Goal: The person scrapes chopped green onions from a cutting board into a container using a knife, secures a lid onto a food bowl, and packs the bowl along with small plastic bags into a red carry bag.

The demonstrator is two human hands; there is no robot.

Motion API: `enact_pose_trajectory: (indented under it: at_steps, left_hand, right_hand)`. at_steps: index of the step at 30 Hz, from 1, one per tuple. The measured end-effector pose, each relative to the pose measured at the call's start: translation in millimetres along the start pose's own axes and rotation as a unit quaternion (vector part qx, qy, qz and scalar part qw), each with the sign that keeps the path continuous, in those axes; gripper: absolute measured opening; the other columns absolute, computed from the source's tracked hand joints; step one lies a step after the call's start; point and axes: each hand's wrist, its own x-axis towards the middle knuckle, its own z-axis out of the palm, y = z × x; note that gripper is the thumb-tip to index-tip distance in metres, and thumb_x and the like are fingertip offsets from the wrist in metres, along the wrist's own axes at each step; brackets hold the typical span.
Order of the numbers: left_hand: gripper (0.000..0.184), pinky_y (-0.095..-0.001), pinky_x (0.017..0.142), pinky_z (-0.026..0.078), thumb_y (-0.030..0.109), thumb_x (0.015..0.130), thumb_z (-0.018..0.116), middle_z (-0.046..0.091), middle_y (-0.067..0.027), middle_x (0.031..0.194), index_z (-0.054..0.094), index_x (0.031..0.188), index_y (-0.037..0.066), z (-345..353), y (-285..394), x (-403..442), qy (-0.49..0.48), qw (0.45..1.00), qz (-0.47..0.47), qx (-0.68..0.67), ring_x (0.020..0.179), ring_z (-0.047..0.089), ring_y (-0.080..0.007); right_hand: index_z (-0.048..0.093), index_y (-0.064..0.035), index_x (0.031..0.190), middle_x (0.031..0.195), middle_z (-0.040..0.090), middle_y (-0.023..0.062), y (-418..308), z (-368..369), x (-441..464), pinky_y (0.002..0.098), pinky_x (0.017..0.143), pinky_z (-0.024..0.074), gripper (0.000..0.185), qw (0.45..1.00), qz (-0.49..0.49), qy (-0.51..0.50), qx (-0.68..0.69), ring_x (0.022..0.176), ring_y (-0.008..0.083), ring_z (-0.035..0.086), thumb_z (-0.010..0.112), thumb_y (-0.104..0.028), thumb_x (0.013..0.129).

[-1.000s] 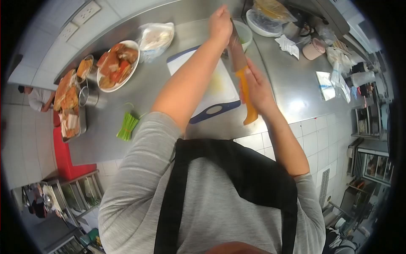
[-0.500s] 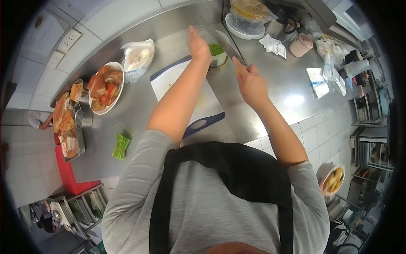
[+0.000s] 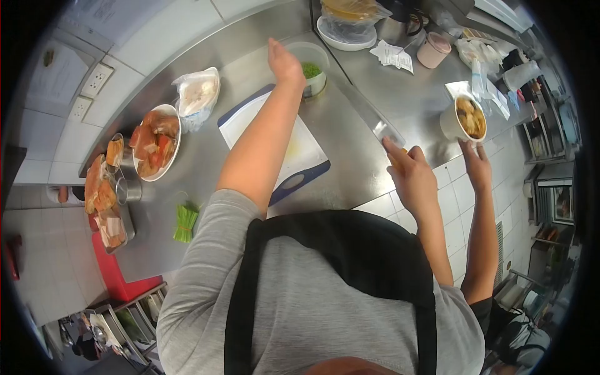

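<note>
Closest is the black apron point(image 3: 337, 250) over a grey shirt, pressed up near the edge of the steel bench point(image 3: 350, 169). The right hand point(image 3: 415, 181) is closed around the yellow-orange handle of a knife point(image 3: 369, 112), mostly covering it. The broad blade points away over the bench, to the right of the cutting board; whether it touches the steel, I cannot tell. To the left, a bundle of green stalks point(image 3: 185, 223) lies directly on the bench. The white cutting board point(image 3: 306, 150) with blue ends rests at a slant, partly under the outstretched left forearm.

On the far left, a metal tray point(image 3: 128, 234) carries pale and orange-brown pieces, with a metal cup point(image 3: 129, 189) just beside it. On the right, another person's hand point(image 3: 476, 165) supports a white tub point(image 3: 451, 123) of yellowish pieces near the bench edge. An oval white dish point(image 3: 179, 137) of reddish pieces stands beyond the metal cup.

Farther out, the left hand point(image 3: 287, 65) is held flat, fingers straight and together, just beside a clear container point(image 3: 317, 87) of chopped greens; contact between them is unclear. A plastic-wrapped package point(image 3: 199, 97) sits past the dish. At the back are a white bowl point(image 3: 347, 40) bearing plastic bags, some printed papers point(image 3: 394, 57) and a pinkish cup point(image 3: 434, 51).
</note>
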Motion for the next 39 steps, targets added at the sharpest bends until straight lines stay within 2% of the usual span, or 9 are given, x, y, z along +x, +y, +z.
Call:
enact_pose_trajectory:
  at_steps: [8, 11, 19, 23, 26, 29, 32, 35, 39]
  left_hand:
    - [0.054, -0.0312, 0.111, 0.018, 0.033, 0.098, 0.034, 0.030, -0.0134, 0.148, 0.031, 0.139, -0.003, -7, 4, 10, -0.076, 0.991, -0.059, -0.093, 0.137, 0.025, -0.0221]
    - [0.054, -0.0318, 0.111, 0.018, 0.034, 0.099, 0.029, 0.030, -0.0138, 0.147, 0.032, 0.139, -0.003, -8, -1, 18, -0.147, 0.973, -0.078, -0.160, 0.137, 0.025, -0.0220]
    - [0.063, -0.0416, 0.110, 0.025, 0.044, 0.099, 0.021, 0.025, -0.0197, 0.148, 0.019, 0.143, -0.001, -22, 6, 38, -0.160, 0.909, -0.181, -0.340, 0.136, 0.026, -0.0333]
    - [0.061, -0.0424, 0.110, 0.025, 0.042, 0.099, 0.027, 0.026, -0.0207, 0.147, 0.021, 0.143, 0.000, -21, 31, 46, -0.165, 0.919, -0.207, -0.291, 0.136, 0.025, -0.0331]
    - [0.053, -0.0430, 0.110, 0.025, 0.026, 0.094, 0.048, 0.021, -0.0165, 0.150, 0.032, 0.142, 0.009, -31, 23, 64, -0.298, 0.948, -0.106, 0.029, 0.138, 0.022, -0.0337]
    - [0.058, -0.0428, 0.110, 0.024, 0.020, 0.085, 0.062, 0.023, -0.0171, 0.149, 0.040, 0.139, 0.018, -39, 47, 45, -0.357, 0.830, 0.133, 0.408, 0.138, 0.021, -0.0337]
    - [0.063, -0.0448, 0.108, 0.027, 0.019, 0.080, 0.066, 0.026, -0.0162, 0.148, 0.042, 0.137, 0.024, -71, 66, 41, -0.248, 0.765, 0.396, 0.443, 0.135, 0.026, -0.0337]
    - [0.056, -0.0446, 0.106, 0.028, 0.016, 0.081, 0.065, 0.030, -0.0136, 0.146, 0.046, 0.133, 0.018, -114, 114, -4, -0.098, 0.780, 0.408, 0.463, 0.132, 0.030, -0.0317]
    - [0.035, -0.0372, 0.096, 0.041, 0.007, 0.086, 0.059, 0.059, -0.0119, 0.109, 0.055, 0.121, 0.006, -185, 115, -17, -0.128, 0.871, 0.258, 0.398, 0.110, 0.053, -0.0255]
  right_hand:
    - [0.051, -0.0199, 0.132, 0.073, 0.049, 0.0070, 14, -17, -5, 0.0300, 0.058, 0.0460, 0.049, 0.980, -0.066, 0.031, 0.185, 0.062, 0.0171, 0.053, 0.060, -0.012, 0.085]
    - [0.044, -0.0148, 0.137, 0.077, 0.052, 0.0060, 0, 0, 15, 0.0266, 0.052, 0.0452, 0.045, 0.809, 0.074, -0.165, 0.559, 0.056, 0.0147, 0.052, 0.052, -0.017, 0.093]
    - [0.029, -0.0120, 0.142, 0.075, 0.056, 0.0095, -1, 61, 65, 0.0267, 0.043, 0.0438, 0.046, 0.634, 0.054, -0.290, 0.715, 0.049, 0.0152, 0.050, 0.039, -0.024, 0.099]
    - [0.029, -0.0111, 0.141, 0.075, 0.056, 0.0100, 11, 65, 65, 0.0276, 0.043, 0.0442, 0.045, 0.641, 0.066, -0.268, 0.716, 0.048, 0.0159, 0.050, 0.037, -0.025, 0.099]
    - [0.027, -0.0116, 0.142, 0.075, 0.056, 0.0098, 7, 61, 62, 0.0280, 0.043, 0.0440, 0.046, 0.619, 0.067, -0.265, 0.736, 0.049, 0.0161, 0.050, 0.037, -0.024, 0.099]
    - [0.034, -0.0134, 0.140, 0.074, 0.055, 0.0080, 2, 56, 61, 0.0272, 0.043, 0.0429, 0.043, 0.679, 0.087, -0.243, 0.687, 0.047, 0.0151, 0.049, 0.040, -0.026, 0.099]
    - [0.044, -0.0173, 0.135, 0.077, 0.055, 0.0097, -10, 47, 47, 0.0315, 0.051, 0.0469, 0.042, 0.798, 0.015, -0.205, 0.566, 0.057, 0.0193, 0.055, 0.049, -0.026, 0.094]
    - [0.051, -0.0204, 0.130, 0.090, 0.056, 0.0132, -30, 60, 35, 0.0370, 0.065, 0.0495, 0.043, 0.933, -0.211, -0.052, 0.287, 0.072, 0.0251, 0.059, 0.055, -0.022, 0.088]
    - [0.053, -0.0207, 0.127, 0.107, 0.053, 0.0159, -78, 92, 38, 0.0397, 0.078, 0.0478, 0.044, 0.964, -0.191, -0.150, 0.110, 0.088, 0.0301, 0.058, 0.057, -0.019, 0.083]
